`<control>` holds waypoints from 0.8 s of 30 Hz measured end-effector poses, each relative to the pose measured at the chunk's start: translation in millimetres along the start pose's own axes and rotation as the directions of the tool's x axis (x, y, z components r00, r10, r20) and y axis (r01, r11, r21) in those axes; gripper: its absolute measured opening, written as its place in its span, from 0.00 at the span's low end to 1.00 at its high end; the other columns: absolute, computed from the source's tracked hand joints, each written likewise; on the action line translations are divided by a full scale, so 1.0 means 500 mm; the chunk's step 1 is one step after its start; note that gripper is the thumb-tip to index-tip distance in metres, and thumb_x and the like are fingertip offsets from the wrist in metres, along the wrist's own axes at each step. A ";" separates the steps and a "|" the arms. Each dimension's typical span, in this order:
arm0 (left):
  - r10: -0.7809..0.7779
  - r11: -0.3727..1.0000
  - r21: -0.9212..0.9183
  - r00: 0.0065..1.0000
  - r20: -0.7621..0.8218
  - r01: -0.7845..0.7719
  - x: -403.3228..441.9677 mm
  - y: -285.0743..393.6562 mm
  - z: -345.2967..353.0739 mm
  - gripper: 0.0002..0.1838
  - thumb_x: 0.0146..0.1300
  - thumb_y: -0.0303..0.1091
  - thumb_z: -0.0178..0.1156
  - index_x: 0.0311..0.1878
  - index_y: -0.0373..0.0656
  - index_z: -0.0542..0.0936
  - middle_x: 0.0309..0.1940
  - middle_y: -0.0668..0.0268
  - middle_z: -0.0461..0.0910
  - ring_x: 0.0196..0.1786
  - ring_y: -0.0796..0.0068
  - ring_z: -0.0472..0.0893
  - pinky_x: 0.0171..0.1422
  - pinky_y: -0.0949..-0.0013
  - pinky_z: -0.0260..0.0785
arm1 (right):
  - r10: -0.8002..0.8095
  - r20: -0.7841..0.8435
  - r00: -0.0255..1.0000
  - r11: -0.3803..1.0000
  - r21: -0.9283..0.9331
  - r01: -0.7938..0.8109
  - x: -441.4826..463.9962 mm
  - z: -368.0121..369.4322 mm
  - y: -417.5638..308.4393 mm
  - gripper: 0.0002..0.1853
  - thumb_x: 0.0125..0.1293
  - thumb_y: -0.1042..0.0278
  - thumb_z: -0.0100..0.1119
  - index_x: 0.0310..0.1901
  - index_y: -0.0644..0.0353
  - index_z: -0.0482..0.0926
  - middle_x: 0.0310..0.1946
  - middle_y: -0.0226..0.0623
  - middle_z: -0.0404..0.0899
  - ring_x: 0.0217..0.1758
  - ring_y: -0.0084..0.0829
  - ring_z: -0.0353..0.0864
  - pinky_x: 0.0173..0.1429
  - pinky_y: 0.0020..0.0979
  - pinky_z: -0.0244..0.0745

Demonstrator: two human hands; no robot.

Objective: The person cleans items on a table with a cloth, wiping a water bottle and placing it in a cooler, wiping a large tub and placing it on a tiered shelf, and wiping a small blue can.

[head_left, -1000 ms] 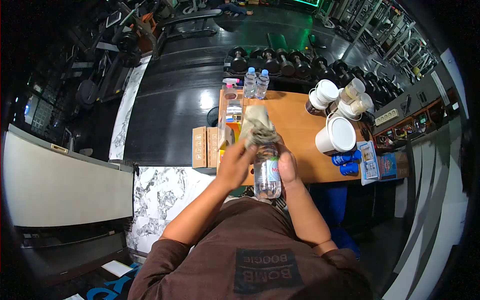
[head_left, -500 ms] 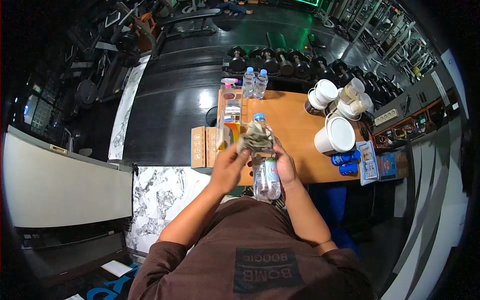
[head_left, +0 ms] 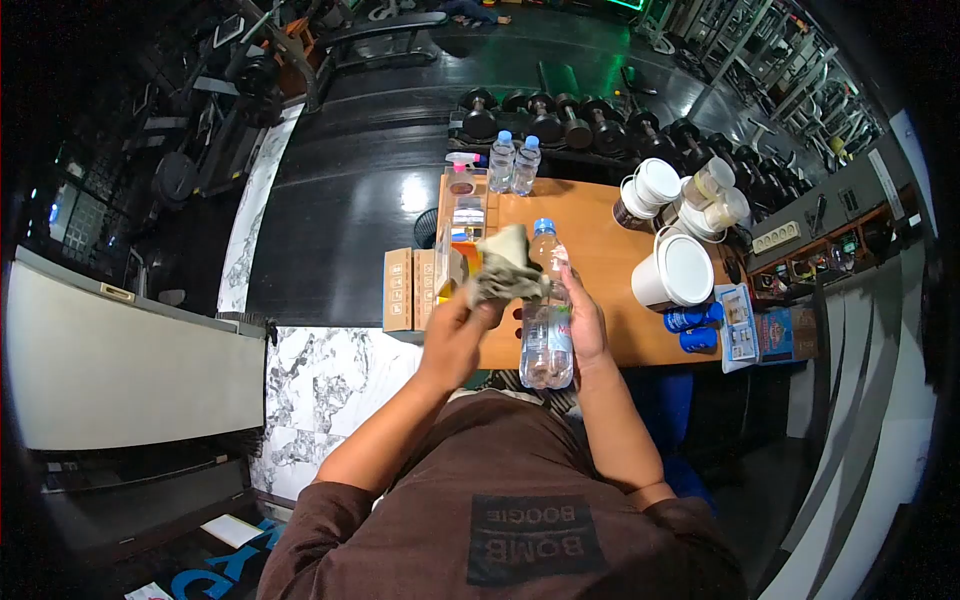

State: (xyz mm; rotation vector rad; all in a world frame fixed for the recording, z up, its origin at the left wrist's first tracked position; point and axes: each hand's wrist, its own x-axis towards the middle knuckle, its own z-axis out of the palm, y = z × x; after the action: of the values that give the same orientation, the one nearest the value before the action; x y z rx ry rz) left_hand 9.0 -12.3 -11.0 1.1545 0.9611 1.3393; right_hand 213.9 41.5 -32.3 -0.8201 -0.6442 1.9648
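Note:
My right hand [head_left: 587, 325] grips a clear plastic water bottle [head_left: 546, 345] with a blue cap, from its right side. The bottle stands nearly upright in front of my body, its label partly covered by my fingers. In my left hand [head_left: 458, 335] is a crumpled, greyish-green patterned cloth [head_left: 503, 268]. Part of the cloth reaches to the bottle's left side; whether it touches there I cannot tell. Two more blue-capped water bottles [head_left: 513, 165] stand together at the far left of the wooden table [head_left: 590, 260].
A spray bottle [head_left: 461, 180] and a clear organizer stand along the table's left edge, by a cardboard box [head_left: 399, 290]. White tubs [head_left: 672, 272], blue cans [head_left: 697, 340] and a power strip [head_left: 776, 237] are on the right. Dumbbells [head_left: 603, 125] line a rack behind.
The bottle has shifted slightly right and become more upright. My left hand's cloth has moved off the bottle's front to its left side, with a fold now raised.

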 end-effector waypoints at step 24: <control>-0.063 0.984 0.175 0.881 0.469 -0.022 -0.052 0.027 -0.031 0.20 0.76 0.27 0.57 0.68 0.30 0.76 0.65 0.52 0.81 0.67 0.66 0.79 0.74 0.60 0.67 | -0.122 -0.122 0.985 0.991 -0.069 0.114 0.013 0.005 -0.019 0.19 0.81 0.48 0.50 0.59 0.55 0.74 0.44 0.37 0.84 0.46 0.31 0.87 0.54 0.34 0.83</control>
State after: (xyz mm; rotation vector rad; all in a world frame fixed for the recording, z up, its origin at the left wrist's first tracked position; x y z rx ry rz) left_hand -10.2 -38.5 -3.9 1.5153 0.7338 0.8973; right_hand 214.5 51.5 -26.1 -0.9155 -0.6665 1.7783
